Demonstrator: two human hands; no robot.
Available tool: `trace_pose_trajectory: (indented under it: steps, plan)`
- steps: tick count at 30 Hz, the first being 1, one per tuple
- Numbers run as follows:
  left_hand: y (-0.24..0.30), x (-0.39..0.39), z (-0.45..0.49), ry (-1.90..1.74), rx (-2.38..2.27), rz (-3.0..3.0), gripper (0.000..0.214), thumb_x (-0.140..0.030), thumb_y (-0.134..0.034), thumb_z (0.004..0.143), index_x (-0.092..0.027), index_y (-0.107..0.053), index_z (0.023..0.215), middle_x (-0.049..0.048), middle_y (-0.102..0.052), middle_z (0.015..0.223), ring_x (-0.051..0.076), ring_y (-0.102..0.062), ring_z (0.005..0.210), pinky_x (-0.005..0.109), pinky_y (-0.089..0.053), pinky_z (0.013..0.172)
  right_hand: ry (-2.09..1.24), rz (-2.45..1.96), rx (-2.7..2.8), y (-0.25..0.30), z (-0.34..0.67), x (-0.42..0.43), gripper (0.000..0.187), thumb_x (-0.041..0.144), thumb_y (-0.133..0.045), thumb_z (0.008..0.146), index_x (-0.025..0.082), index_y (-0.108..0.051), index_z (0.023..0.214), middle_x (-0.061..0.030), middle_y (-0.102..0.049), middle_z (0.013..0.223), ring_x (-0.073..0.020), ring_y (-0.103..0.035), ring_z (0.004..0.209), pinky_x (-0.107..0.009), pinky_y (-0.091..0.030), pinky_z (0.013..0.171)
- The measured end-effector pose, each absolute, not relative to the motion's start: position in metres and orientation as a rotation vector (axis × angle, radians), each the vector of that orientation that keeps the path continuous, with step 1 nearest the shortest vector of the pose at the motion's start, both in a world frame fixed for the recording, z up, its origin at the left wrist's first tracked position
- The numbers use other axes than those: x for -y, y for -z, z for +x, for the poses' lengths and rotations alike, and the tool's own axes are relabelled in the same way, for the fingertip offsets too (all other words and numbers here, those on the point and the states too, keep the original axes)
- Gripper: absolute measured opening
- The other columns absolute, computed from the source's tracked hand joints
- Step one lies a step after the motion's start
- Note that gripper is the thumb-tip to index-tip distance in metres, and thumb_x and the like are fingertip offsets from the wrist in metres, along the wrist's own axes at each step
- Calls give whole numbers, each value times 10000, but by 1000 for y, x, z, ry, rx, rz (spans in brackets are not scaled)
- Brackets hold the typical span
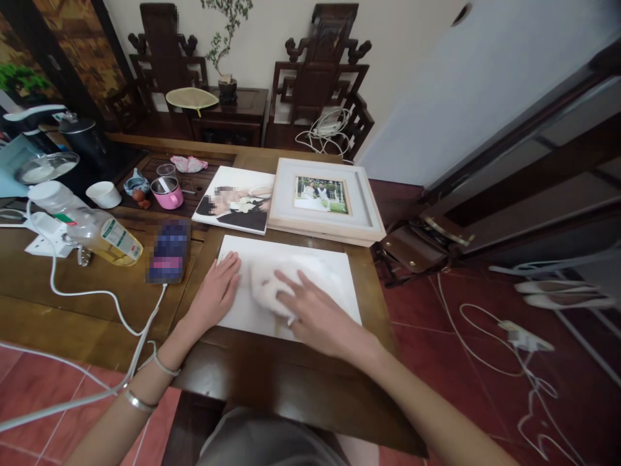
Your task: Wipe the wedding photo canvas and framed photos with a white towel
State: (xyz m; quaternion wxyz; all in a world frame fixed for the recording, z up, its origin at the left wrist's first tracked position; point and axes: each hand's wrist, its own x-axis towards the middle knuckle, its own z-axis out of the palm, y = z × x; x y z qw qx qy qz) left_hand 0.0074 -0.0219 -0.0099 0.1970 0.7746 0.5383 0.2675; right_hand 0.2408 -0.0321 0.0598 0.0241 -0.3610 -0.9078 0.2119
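Observation:
A white rectangular board (334,275) lies flat on the wooden table in front of me. My left hand (219,288) rests on its left edge, palm down with the fingers stretched out. Over the board's middle, my right hand (310,307) holds a bunched white cloth (266,285) against the surface. Both cloth and fingers are slightly blurred, and part of the cloth is hidden under the hand. Behind the board lie a photo panel (242,207) and a white-framed photo (320,194).
To the left are a phone (169,252) on a cable, a plastic bottle of yellow liquid (109,236), a power strip (46,243), a pink cup (167,193) and a white cup (103,194). A brown bag (412,249) is beyond the table's right edge.

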Motion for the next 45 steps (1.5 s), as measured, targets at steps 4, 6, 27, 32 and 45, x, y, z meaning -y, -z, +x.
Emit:
trace_pose_trajectory:
  steps: [4, 6, 27, 32, 45]
  plan:
    - [11, 21, 7, -675, -1518, 2269, 438, -281, -369, 972, -158, -467, 1381, 135, -427, 1480, 255, -317, 1417, 537, -238, 1162, -627, -1198, 2629, -47, 225, -11, 305, 105, -371, 856, 159, -579, 1073, -125, -630, 1211, -272, -391, 1352, -525, -205, 1149]
    - [9, 21, 7, -676, -1519, 2283, 431, -266, -387, 962, -162, -482, 1369, 138, -445, 1467, 267, -331, 1409, 543, -247, 1158, -644, -1198, 2561, -42, 205, -28, 272, 149, -358, 893, 168, -580, 1048, -100, -656, 1148, -274, -486, 1266, -538, -184, 1145]
    - [11, 22, 6, -704, -1525, 2277, 428, -232, -391, 955, -186, -472, 1373, 119, -441, 1473, 237, -331, 1411, 531, -252, 1157, -379, -1229, 2437, -11, 316, 38, 231, 104, -408, 748, 195, -585, 866, -138, -445, 1462, -311, -212, 1432, -608, -254, 1117]
    - [12, 22, 6, -702, -1529, 2286, 425, -241, -390, 957, -159, -480, 1365, 131, -440, 1471, 234, -333, 1410, 515, -245, 1165, -488, -839, 2712, -28, 312, 93, 224, 32, -421, 646, 215, -533, 710, -102, -439, 1468, -283, -179, 1440, -643, -117, 1150]
    - [10, 21, 4, -733, -1511, 2268, 420, -285, -399, 962, -184, -491, 1359, 127, -452, 1463, 242, -346, 1403, 533, -268, 1153, -217, -1448, 2654, -21, 297, 3, 494, -57, -476, 645, 162, -665, 1046, -120, -347, 1518, -428, -120, 1421, -794, -201, 1004]
